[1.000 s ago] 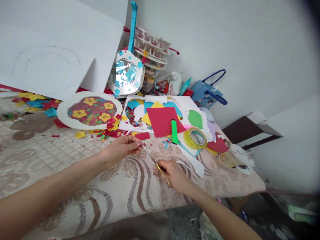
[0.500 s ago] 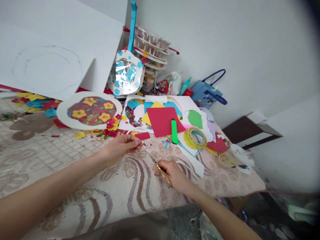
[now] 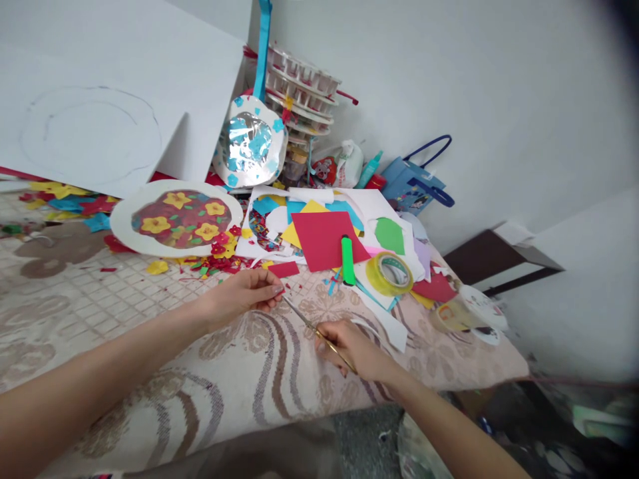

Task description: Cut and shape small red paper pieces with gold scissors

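Note:
My left hand [image 3: 239,297] rests on the patterned cloth [image 3: 150,346], its fingers pinched together on a tiny piece I cannot make out. My right hand [image 3: 352,348] is closed round the gold handles of thin scissors [image 3: 304,321], whose blade tips point up-left to the left fingertips. A small red paper strip [image 3: 284,269] lies just beyond the left fingers. Red paper bits are scattered around there.
A red sheet [image 3: 324,239] with a green marker [image 3: 347,261] and a tape roll [image 3: 389,274] lie beyond. A flower-covered oval board [image 3: 177,217], a foil-faced paddle shape [image 3: 249,143], stacked trays [image 3: 302,93], a blue bag [image 3: 417,186] and a large white sheet [image 3: 100,100] stand behind. The table's edge drops at right.
The right hand with the scissors has shifted slightly right and toward me. The view has tilted a little. The left hand has stayed in place.

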`<state>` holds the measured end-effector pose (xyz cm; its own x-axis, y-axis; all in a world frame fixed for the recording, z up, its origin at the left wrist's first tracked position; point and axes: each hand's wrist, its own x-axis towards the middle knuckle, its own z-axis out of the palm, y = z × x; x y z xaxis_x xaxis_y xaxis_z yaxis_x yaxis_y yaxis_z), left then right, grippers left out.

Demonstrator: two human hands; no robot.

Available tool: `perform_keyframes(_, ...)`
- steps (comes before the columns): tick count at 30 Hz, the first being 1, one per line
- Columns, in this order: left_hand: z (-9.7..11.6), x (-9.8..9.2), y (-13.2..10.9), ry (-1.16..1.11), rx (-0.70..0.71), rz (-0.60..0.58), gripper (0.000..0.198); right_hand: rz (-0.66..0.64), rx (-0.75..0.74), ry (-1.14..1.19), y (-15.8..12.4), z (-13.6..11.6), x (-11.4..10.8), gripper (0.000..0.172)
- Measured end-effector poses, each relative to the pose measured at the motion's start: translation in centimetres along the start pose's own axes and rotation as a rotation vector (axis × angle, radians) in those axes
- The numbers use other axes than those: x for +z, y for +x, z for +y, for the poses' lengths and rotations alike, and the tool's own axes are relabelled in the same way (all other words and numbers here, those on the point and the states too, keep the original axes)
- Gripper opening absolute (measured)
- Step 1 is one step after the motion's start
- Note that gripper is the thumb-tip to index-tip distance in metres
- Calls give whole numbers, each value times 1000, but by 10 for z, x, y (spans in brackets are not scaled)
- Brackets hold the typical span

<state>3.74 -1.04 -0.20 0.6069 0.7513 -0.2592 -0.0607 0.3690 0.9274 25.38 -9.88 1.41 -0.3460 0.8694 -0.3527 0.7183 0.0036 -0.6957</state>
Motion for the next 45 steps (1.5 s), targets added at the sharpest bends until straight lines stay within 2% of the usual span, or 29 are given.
perform_keyframes(10,-1,-2,3,166,67,-33,20,9,2,-6,-1,0,-1,20)
perform_keyframes(16,0,-1,3,184,74,-27,25,38,-25,-105,0,-4,-2,22)
perform_keyframes(22,-1,-2,3,201,87,-38,26,70,-29,-180,3,0,0,31)
perform_keyframes(35,-4,-5,5,334,130,-31,22,135,-74,-411,4,13,5,24)
perform_keyframes(45,-11,-10,9,426,202,-46,17,206,-94,-585,7,17,11,35)
